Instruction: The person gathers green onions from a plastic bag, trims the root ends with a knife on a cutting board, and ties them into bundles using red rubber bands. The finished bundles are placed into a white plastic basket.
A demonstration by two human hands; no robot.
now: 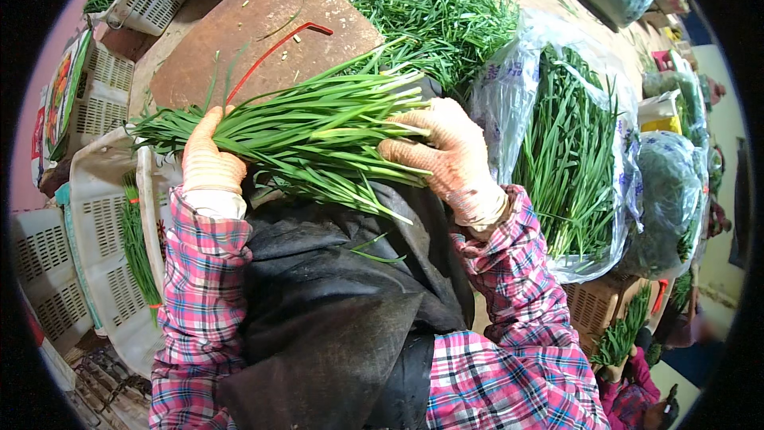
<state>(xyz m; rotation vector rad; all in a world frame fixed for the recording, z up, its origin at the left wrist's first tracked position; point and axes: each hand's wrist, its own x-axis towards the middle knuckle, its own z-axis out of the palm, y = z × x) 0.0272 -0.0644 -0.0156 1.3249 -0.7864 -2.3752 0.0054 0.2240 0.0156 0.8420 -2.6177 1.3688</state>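
A loose bunch of garlic chives (pixel 310 122) lies across my lap, pale cut ends to the right and leaf tips to the left. My left hand (pixel 212 158), in an orange-white knit glove, grips the leafy end, thumb on top. At the stem end my right hand (pixel 444 152), gloved alike, has its fingers around some stalks. Beneath the bunch a black apron (pixel 346 292) covers my lap, with a stray leaf on it. Just beyond my left hand, a red tie strip (pixel 268 63) with a bent end rests on a brown board (pixel 239 36) with small stem scraps.
A heap of loose chives (pixel 430 6) lies beyond the board. To the right, an open plastic bag (pixel 504 101) holds more chives. A white plastic crate (pixel 98 215) at left contains a banded bunch (pixel 137 245). Another person's hands (pixel 621 367) hold greens at lower right.
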